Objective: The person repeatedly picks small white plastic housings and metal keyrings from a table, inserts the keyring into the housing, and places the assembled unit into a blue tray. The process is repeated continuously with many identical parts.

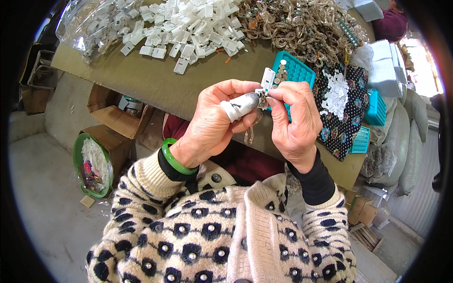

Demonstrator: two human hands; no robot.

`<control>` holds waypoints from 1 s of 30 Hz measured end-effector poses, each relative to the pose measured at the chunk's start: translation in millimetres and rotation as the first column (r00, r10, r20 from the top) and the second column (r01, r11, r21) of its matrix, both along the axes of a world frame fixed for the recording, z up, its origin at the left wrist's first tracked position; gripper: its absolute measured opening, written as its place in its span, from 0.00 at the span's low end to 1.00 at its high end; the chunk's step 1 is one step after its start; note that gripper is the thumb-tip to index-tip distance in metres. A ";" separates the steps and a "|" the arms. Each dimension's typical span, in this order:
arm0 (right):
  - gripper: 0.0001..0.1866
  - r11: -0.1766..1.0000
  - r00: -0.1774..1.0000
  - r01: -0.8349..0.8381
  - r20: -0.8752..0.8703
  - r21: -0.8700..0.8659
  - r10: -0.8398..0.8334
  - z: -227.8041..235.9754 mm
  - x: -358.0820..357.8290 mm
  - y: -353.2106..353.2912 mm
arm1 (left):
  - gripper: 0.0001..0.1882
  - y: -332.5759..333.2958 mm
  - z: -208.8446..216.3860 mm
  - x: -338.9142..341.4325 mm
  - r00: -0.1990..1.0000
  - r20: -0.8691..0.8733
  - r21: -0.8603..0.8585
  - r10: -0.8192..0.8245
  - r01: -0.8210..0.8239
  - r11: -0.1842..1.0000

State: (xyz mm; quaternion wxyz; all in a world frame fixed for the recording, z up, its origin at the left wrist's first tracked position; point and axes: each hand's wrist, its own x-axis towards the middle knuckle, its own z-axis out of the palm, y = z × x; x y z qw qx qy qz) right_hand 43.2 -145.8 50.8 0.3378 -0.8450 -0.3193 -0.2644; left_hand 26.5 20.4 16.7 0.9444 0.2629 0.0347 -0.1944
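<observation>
My left hand (pixel 207 115) is closed around a small white plastic battery case (pixel 268 79) with its lid standing up, above the table's near edge. A white finger sleeve (pixel 241 105), smudged black at the tip, covers its thumb. My right hand (pixel 297 118) meets the case from the other side, thumb and forefinger pinched at its inner part; whatever they pinch is too small to make out. Thin clear wire (pixel 254 128) hangs in loops below the case. Just beyond the hands, a teal tray (pixel 302 73) holds several round button cells (pixel 281 70).
White plastic cases (pixel 188 28) lie heaped at the back, beside tangled wire bundles (pixel 292 28). White tabs (pixel 336 92) cover a patterned cloth (pixel 344 132) at right. Teal baskets (pixel 375 107) and sacks (pixel 401 137) stand beyond. A green basin (pixel 77 158) and cardboard box (pixel 113 115) are at left.
</observation>
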 end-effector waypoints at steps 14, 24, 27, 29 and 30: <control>0.17 0.541 0.353 0.316 -0.626 0.779 0.696 8.5 -12.7 -3.1 | 0.09 0.5 7.9 -7.1 0.979 0.202 0.179 0.028 -0.065 0.982; 0.18 0.705 0.615 0.212 -0.653 0.677 0.442 -0.6 -4.3 -10.4 | 0.10 -9.1 0.1 -2.2 0.996 0.077 0.158 -0.048 0.035 0.987; 0.12 0.725 0.704 0.234 -0.627 0.648 0.334 -3.9 -4.3 -16.3 | 0.11 -12.2 0.0 -0.8 0.994 0.058 0.126 -0.088 0.080 0.989; 0.09 0.744 0.775 0.202 -0.568 0.637 0.276 -5.0 -4.0 -18.2 | 0.13 -12.4 0.8 0.3 0.993 0.053 0.108 -0.110 0.103 0.989; 0.09 0.761 0.795 0.182 -0.549 0.622 0.259 -4.7 -4.4 -18.9 | 0.13 -12.4 1.3 0.8 0.992 0.047 0.103 -0.121 0.116 0.988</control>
